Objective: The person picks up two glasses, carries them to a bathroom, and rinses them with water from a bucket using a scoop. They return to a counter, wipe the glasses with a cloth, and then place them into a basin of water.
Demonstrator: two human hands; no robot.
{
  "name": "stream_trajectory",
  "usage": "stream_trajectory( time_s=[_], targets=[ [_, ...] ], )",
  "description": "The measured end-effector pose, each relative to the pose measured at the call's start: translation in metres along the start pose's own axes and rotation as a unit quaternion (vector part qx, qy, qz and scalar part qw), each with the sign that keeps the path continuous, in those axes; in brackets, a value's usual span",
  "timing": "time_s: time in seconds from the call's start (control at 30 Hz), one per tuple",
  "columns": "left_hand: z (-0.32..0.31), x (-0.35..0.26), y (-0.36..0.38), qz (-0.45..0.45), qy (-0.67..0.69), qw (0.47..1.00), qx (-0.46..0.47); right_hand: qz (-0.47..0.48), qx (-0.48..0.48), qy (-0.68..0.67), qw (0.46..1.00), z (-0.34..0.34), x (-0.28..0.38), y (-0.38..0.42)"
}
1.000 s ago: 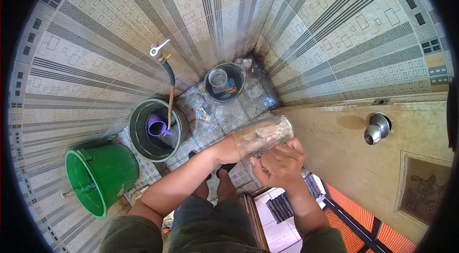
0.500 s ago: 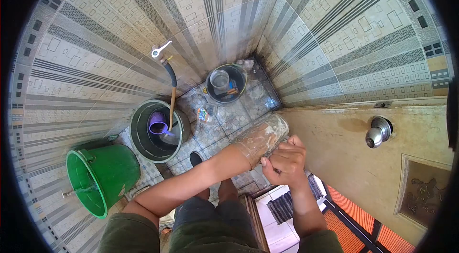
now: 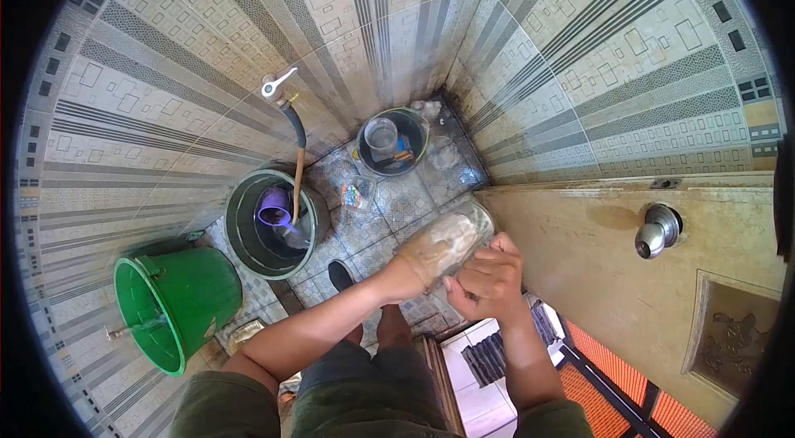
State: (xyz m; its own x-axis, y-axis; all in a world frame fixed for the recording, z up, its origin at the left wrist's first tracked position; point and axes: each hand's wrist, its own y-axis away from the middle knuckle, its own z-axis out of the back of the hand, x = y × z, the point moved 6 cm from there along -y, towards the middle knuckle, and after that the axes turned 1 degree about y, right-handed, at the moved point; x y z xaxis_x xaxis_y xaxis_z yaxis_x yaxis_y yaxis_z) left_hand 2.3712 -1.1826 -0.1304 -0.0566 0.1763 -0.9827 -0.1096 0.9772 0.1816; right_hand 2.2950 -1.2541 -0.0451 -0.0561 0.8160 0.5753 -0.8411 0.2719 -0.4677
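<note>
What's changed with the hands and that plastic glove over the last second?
The clear plastic glove on the left hand has slid back a little: its open cuff, near the elbow half a second ago, now ends at the wrist. The right hand still grips it at the fingertip end, slightly lower than before. The green bucket, the grey bucket under the hose and the door knob have not moved.

Bright daylight fills the tiled room, sharp at the centre. Fisheye bending curves the walls, and a black vignette rings the edges. Glare whitens the far wall tiles point(image 3: 389, 49).
</note>
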Motion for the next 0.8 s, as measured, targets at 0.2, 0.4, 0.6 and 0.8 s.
stream_trajectory(
  time_s=[0.2,0.4,0.6,0.8],
  targets=[
    [-0.009,-0.022,0.0,-0.144,-0.247,0.956,0.062,-0.031,0.019,-0.011,0.999,0.004,-0.006,0.005],
    [-0.003,-0.022,0.001,-0.131,-0.249,0.957,0.064,-0.028,-0.007,0.035,0.999,0.007,0.0,-0.001],
    [-0.013,0.021,0.0,0.141,0.459,0.874,-0.076,0.016,-0.023,0.045,0.999,0.0,0.0,-0.002],
    [-0.002,-0.007,-0.002,-0.178,-0.266,0.947,-0.033,-0.008,0.001,-0.009,1.0,-0.002,-0.009,0.004]
  ],
)
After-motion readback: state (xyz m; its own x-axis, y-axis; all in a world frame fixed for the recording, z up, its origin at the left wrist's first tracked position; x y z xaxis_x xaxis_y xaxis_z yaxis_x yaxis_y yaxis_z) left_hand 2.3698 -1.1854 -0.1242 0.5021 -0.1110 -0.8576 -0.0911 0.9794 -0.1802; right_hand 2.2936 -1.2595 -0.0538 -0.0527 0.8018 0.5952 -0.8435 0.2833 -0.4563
